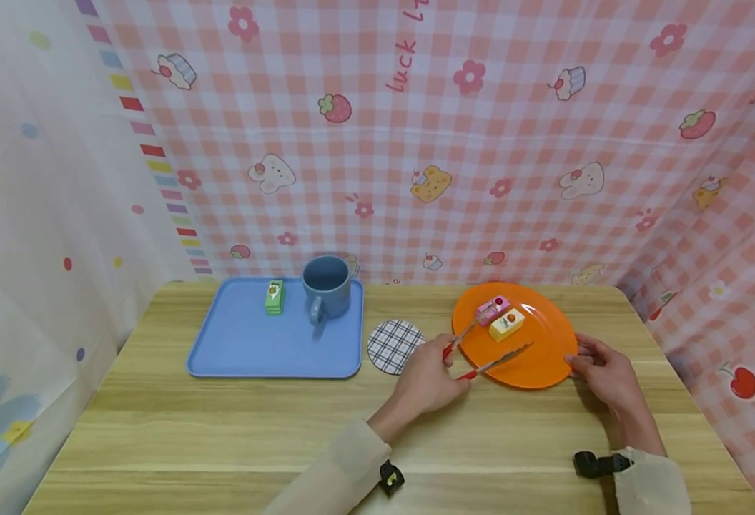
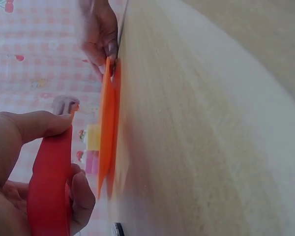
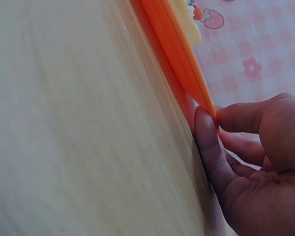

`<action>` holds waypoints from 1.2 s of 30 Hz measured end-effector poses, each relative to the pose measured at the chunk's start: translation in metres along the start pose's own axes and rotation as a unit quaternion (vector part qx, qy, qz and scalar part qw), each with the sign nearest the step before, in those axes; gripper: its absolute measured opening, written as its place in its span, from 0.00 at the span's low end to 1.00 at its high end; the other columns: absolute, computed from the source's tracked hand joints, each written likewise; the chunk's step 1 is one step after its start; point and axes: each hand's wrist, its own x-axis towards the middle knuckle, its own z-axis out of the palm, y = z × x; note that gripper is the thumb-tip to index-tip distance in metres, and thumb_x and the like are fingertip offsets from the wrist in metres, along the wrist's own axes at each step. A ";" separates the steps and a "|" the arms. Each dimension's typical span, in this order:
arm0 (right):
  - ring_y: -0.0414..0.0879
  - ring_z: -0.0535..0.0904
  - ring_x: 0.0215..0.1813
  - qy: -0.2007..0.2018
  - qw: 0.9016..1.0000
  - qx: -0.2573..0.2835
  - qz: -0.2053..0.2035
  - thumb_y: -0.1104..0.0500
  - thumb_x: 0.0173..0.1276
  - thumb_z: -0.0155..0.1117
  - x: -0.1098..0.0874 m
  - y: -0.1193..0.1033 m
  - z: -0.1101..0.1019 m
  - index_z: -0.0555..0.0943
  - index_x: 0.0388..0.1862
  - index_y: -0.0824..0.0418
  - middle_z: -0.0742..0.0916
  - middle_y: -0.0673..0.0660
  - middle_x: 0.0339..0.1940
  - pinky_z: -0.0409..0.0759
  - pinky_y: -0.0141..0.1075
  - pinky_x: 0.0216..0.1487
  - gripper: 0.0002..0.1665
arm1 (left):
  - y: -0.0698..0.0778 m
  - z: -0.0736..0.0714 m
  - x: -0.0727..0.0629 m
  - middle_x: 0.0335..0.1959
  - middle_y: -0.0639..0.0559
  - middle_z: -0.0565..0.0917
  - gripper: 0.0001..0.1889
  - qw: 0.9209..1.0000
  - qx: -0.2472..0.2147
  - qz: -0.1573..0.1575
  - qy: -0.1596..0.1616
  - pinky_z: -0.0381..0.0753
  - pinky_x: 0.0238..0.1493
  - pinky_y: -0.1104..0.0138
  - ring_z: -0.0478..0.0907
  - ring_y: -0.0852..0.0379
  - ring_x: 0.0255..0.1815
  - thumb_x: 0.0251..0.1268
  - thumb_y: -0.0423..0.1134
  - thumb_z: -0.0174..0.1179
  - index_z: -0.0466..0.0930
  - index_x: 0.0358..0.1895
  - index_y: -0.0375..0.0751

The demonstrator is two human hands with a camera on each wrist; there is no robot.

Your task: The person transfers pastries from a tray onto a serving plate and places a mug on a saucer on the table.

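Note:
My left hand (image 1: 430, 380) grips a pair of tongs (image 2: 51, 182) by its red handle. The tongs' metal arms are spread apart over an orange plate (image 1: 548, 336); one tip is at a pink toy cake (image 1: 485, 315), the other lies right of a yellow toy cake (image 1: 507, 325). Both cakes sit side by side on the plate, the yellow one with a fruit topping. At the plate's right rim, my right hand (image 1: 609, 375) pinches the edge between thumb and fingers. In the right wrist view, the thumb and fingers (image 3: 241, 117) hold the rim from both sides.
A blue tray (image 1: 249, 350) at the left carries a green toy cake (image 1: 274, 297) and a grey-blue mug (image 1: 329, 293). A round checked coaster (image 1: 393, 347) lies between tray and plate. Patterned curtain (image 1: 377, 164) hangs behind the wooden table (image 1: 236, 436).

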 end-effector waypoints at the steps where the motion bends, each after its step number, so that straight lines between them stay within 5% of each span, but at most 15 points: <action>1: 0.28 0.80 0.40 -0.001 1.000 0.001 0.001 0.58 0.77 0.61 0.000 0.000 0.000 0.60 0.80 0.67 0.79 0.59 0.56 0.85 0.27 0.44 0.38 | 0.000 -0.001 -0.001 0.35 0.51 0.82 0.35 1.000 -0.005 -0.001 0.002 0.70 0.28 0.70 0.71 0.60 0.28 0.51 0.44 0.79 0.77 0.65 0.47; 27: 0.29 0.79 0.40 0.001 1.000 -0.002 0.012 0.57 0.77 0.61 -0.002 -0.002 0.001 0.60 0.80 0.66 0.78 0.60 0.58 0.85 0.27 0.44 0.38 | -0.006 -0.035 -0.027 0.40 0.48 0.81 0.29 0.999 -0.024 0.005 0.039 0.68 0.34 0.67 0.73 0.56 0.37 0.54 0.47 0.77 0.77 0.59 0.49; 36: 0.30 0.79 0.41 -0.003 1.000 -0.003 0.022 0.57 0.77 0.61 -0.001 -0.002 0.000 0.59 0.81 0.65 0.77 0.62 0.61 0.85 0.26 0.44 0.39 | -0.015 -0.049 -0.027 0.46 0.48 0.83 0.43 0.996 -0.045 -0.025 0.076 0.79 0.52 0.57 0.76 0.51 0.48 0.51 0.51 0.79 0.72 0.70 0.42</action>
